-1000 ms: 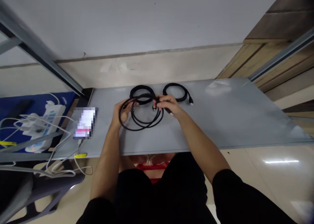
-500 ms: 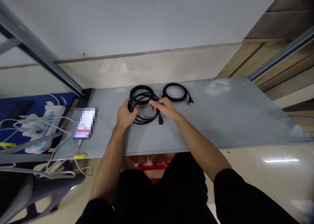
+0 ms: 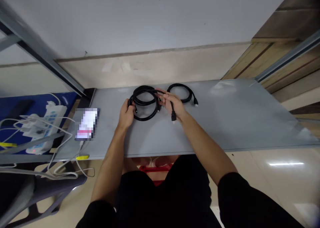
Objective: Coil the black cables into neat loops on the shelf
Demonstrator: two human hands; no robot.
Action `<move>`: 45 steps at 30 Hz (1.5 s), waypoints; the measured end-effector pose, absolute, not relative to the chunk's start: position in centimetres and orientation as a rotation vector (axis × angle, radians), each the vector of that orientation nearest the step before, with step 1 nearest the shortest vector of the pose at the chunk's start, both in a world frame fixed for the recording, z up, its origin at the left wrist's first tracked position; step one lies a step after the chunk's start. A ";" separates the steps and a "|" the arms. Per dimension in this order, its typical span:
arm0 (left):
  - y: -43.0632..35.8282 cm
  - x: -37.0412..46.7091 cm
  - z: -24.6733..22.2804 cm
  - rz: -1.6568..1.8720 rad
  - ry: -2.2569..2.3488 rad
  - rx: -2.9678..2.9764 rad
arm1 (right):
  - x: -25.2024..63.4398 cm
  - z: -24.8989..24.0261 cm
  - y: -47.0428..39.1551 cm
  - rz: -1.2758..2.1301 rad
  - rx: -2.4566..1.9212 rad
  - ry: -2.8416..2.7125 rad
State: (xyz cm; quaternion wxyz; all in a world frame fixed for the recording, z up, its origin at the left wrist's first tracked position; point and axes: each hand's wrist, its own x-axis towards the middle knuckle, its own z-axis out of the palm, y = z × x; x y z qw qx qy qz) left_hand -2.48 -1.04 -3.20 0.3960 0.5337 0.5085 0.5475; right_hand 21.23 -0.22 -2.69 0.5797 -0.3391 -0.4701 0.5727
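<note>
While the gray surface [image 3: 232, 121] spreads under the held black cable [image 3: 142, 119], fingers of the left hand [image 3: 126, 114] wrap around its left side. Fingers of the right hand [image 3: 175, 105] pinch its right. Behind it sits a partly covered coil [image 3: 144, 86]; another coil [image 3: 179, 85] lies right, a phone [image 3: 87, 124] left.

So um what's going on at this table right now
Someone holds a looped black cable over the gray tabletop, left grip on its left side, right grip on the other, with one connector pointing down. A second coiled cable lies just behind, and a third coiled cable farther right. A phone lies at the left.
</note>
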 end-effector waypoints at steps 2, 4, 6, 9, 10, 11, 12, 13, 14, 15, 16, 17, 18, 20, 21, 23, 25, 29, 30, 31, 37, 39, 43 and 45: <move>-1.2 -1.9 -3.3 1.347 1.201 1.282 | 20.0 -3.1 -0.3 1.418 -0.786 -0.990; -1.4 -1.6 -3.1 1.290 1.104 1.231 | 19.2 -3.5 -0.4 1.448 -0.794 -0.901; -1.5 -1.7 -2.6 1.213 1.006 1.204 | 19.3 -3.7 -0.3 1.439 -0.820 -0.872; -1.8 -2.2 -1.6 1.098 0.894 1.226 | 20.3 -3.7 0.1 1.402 -0.844 -0.885; -2.0 -2.4 -1.4 1.073 0.881 1.244 | 20.8 -3.6 0.3 1.392 -0.844 -0.890; -2.1 -2.5 -1.2 1.052 0.880 1.261 | 21.2 -3.5 0.4 1.382 -0.843 -0.897; -2.1 -2.6 -1.1 1.032 0.887 1.277 | 21.5 -3.4 0.5 1.375 -0.846 -0.907; -2.2 -2.7 -1.1 1.016 0.901 1.293 | 21.8 -3.3 0.6 1.370 -0.852 -0.920; -2.2 -2.7 -1.3 1.006 0.921 1.307 | 22.0 -3.2 0.6 1.366 -0.861 -0.936; -2.2 -2.7 -1.4 1.008 0.951 1.324 | 22.2 -3.1 0.6 1.365 -0.870 -0.954; -2.1 -2.7 -1.7 1.023 0.991 1.343 | 22.4 -3.0 0.6 1.370 -0.877 -0.973; -2.0 -2.7 -1.9 1.047 1.042 1.365 | 22.5 -2.9 0.5 1.382 -0.881 -0.991; -1.8 -2.7 -2.2 1.068 1.098 1.389 | 22.6 -2.7 0.5 1.397 -0.882 -1.007; -1.6 -2.8 -2.5 1.076 1.180 1.439 | 22.9 -2.5 0.3 1.434 -0.883 -1.030; -1.6 -2.8 -2.6 1.059 1.189 1.459 | 22.9 -2.4 0.3 1.453 -0.887 -1.041; -1.8 -2.6 -2.6 1.022 1.144 1.469 | 22.9 -2.4 0.1 1.487 -0.898 -1.067; -2.0 -2.3 -2.4 1.021 1.060 1.437 | 22.6 -2.5 -0.1 1.520 -0.912 -1.109; -2.5 -1.5 -2.2 1.030 0.954 1.356 | 21.4 -3.0 -0.6 1.547 -0.930 -1.225; -2.6 -1.4 -2.2 1.023 0.953 1.341 | 21.2 -3.2 -0.7 1.542 -0.926 -1.254; -2.6 -1.3 -2.3 1.018 0.964 1.323 | 21.0 -3.3 -0.7 1.535 -0.919 -1.278; -2.0 -1.4 -2.6 1.097 1.073 1.170 | 21.4 -3.8 -0.4 1.518 -0.903 -1.335; -2.0 -1.5 -2.6 1.125 1.083 1.157 | 21.6 -3.8 -0.4 1.526 -0.909 -1.322; -2.1 -1.4 -2.8 1.059 1.050 1.283 | 21.1 -3.8 -0.6 1.489 -0.936 -1.336; -2.0 -1.4 -3.1 0.998 1.021 1.389 | 20.7 -4.0 -0.6 1.472 -0.963 -1.337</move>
